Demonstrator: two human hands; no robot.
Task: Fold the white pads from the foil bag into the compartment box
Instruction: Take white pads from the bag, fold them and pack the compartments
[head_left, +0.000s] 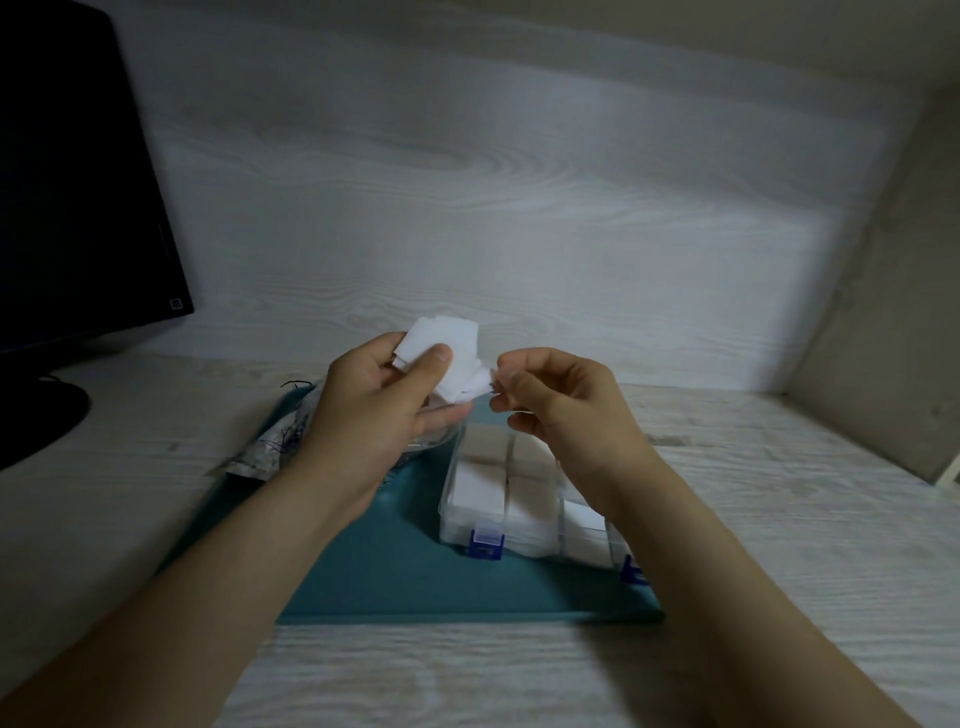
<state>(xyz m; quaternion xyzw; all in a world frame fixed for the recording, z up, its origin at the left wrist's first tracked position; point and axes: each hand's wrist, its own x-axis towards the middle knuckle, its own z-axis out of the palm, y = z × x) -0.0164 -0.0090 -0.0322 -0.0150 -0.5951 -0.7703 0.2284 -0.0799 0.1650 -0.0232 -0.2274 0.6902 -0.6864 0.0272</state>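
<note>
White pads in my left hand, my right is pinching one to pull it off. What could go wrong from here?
1. The white pads sit fanned and uneven in the left hand; the right hand pinches only a corner, so several may slide out together.
2. The compartment box lies right under the right wrist, and its visible compartments look full; a stray move might nudge it, or a new pad may not fit.

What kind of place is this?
Probably a desk at home or in an office: a dark monitor stands at the left, the desk is pale wood grain, and a mat holds a box of pads.
</note>
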